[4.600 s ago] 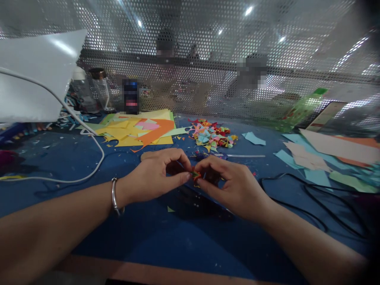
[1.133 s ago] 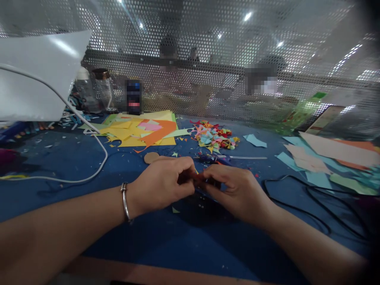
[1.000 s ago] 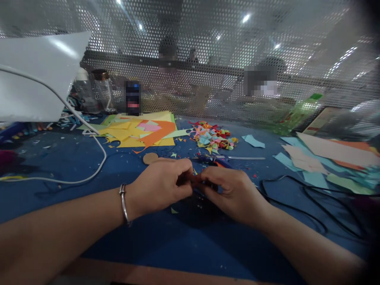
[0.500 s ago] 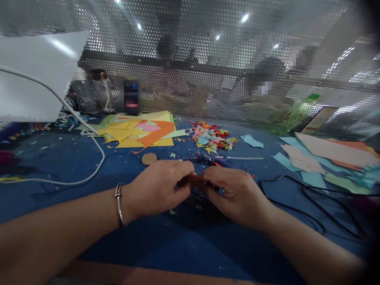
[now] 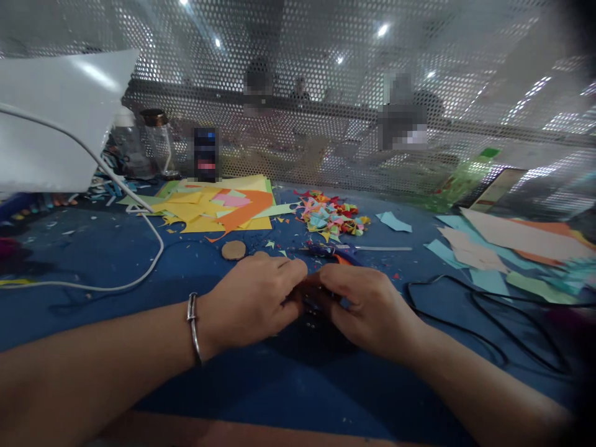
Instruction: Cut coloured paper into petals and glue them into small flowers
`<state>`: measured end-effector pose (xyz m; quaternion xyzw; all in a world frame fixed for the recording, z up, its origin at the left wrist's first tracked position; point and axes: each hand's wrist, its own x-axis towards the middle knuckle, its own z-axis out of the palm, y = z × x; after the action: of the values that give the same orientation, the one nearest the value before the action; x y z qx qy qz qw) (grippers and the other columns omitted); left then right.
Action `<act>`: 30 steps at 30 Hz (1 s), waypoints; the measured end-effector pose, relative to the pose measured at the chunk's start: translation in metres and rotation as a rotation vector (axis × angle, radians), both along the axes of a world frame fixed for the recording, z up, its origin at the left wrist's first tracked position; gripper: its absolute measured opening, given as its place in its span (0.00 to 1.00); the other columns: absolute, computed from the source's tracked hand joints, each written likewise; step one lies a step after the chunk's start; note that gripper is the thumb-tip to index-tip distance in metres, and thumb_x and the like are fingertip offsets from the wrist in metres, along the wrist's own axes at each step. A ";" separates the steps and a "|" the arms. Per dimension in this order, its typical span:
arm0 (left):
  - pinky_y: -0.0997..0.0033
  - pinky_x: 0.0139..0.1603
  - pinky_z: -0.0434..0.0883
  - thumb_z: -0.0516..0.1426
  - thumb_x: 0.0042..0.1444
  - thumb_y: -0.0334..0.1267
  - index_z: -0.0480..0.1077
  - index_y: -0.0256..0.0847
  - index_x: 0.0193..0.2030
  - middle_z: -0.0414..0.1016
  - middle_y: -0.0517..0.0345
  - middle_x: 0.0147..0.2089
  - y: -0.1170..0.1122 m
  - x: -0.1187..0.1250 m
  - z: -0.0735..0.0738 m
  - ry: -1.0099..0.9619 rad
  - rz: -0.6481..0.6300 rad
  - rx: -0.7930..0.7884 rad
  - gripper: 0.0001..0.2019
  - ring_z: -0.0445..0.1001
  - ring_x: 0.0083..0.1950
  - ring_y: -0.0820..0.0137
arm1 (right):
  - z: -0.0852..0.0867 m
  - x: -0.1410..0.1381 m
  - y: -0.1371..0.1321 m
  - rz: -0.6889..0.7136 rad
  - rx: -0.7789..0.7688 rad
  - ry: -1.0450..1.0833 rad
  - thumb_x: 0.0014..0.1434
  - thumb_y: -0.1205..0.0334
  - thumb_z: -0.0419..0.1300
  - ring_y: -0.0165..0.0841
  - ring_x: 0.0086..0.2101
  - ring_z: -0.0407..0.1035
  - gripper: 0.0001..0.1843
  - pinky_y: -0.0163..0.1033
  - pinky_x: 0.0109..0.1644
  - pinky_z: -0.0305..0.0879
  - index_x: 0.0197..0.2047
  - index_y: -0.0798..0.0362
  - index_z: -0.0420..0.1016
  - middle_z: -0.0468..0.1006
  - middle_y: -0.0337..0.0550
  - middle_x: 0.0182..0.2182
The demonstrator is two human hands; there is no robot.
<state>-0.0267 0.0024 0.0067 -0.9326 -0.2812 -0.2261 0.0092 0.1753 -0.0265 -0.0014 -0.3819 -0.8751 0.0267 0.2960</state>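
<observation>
My left hand [image 5: 256, 298], with a silver bangle on its wrist, is closed with thumb and fingers pressed together. Facing it, my right hand [image 5: 372, 304] is closed too, its fingertips almost touching those of the left. Whatever sits between the fingertips is hidden in shadow. Beneath the hands is a dark shape with small shiny dots that I cannot make out. A flat round brown disc [image 5: 233, 250] lies just beyond my left hand. Behind my right hand rests a blue-handled tool [image 5: 347, 252] beside a thin pale strip.
Coloured paper scraps [image 5: 333, 217] are heaped at the back. Yellow and orange sheets [image 5: 195, 211] lie left, more paper [image 5: 521, 239] right. A black cable [image 5: 447, 323] and a white cord [image 5: 156, 261] cross the blue table. A perforated screen [image 5: 302, 143] closes the back; people are behind it.
My left hand has shifted slightly right and down, its fingertips closer to the right hand's. The right hand has barely moved.
</observation>
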 end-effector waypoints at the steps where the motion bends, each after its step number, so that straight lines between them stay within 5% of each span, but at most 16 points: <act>1: 0.66 0.31 0.59 0.55 0.57 0.31 0.68 0.39 0.33 0.74 0.59 0.29 0.000 0.000 0.000 -0.001 -0.002 0.005 0.03 0.72 0.29 0.66 | 0.000 0.000 0.000 -0.005 0.005 -0.004 0.61 0.72 0.54 0.27 0.22 0.63 0.12 0.32 0.27 0.56 0.26 0.53 0.66 0.69 0.37 0.22; 6: 0.68 0.31 0.60 0.57 0.53 0.29 0.68 0.39 0.31 0.74 0.61 0.27 0.004 0.002 -0.002 -0.063 -0.004 -0.077 0.02 0.71 0.29 0.69 | -0.001 0.001 0.003 -0.018 0.061 -0.010 0.63 0.69 0.54 0.26 0.21 0.60 0.15 0.33 0.26 0.55 0.24 0.53 0.64 0.67 0.37 0.20; 14: 0.77 0.29 0.63 0.59 0.51 0.31 0.71 0.40 0.29 0.73 0.67 0.24 0.008 0.004 0.003 -0.305 0.124 -0.438 0.02 0.70 0.27 0.76 | 0.002 0.001 0.002 -0.006 0.007 0.059 0.64 0.68 0.54 0.30 0.30 0.73 0.09 0.34 0.35 0.66 0.35 0.54 0.75 0.79 0.43 0.30; 22: 0.76 0.31 0.65 0.58 0.52 0.29 0.72 0.40 0.33 0.75 0.65 0.26 0.006 0.002 0.003 -0.308 0.046 -0.407 0.04 0.70 0.27 0.76 | 0.004 0.000 0.005 -0.001 -0.017 0.092 0.60 0.70 0.55 0.30 0.29 0.72 0.07 0.34 0.33 0.67 0.34 0.54 0.74 0.79 0.42 0.29; 30: 0.78 0.28 0.63 0.58 0.55 0.30 0.72 0.39 0.31 0.74 0.66 0.25 0.004 0.005 0.006 -0.348 0.099 -0.507 0.03 0.69 0.26 0.77 | 0.004 0.000 0.007 -0.028 -0.090 0.115 0.60 0.68 0.57 0.29 0.29 0.71 0.05 0.32 0.33 0.66 0.36 0.53 0.75 0.78 0.41 0.30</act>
<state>-0.0218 0.0069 0.0131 -0.8374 -0.3713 -0.3044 -0.2612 0.1758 -0.0199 0.0030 -0.4047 -0.8491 0.0838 0.3289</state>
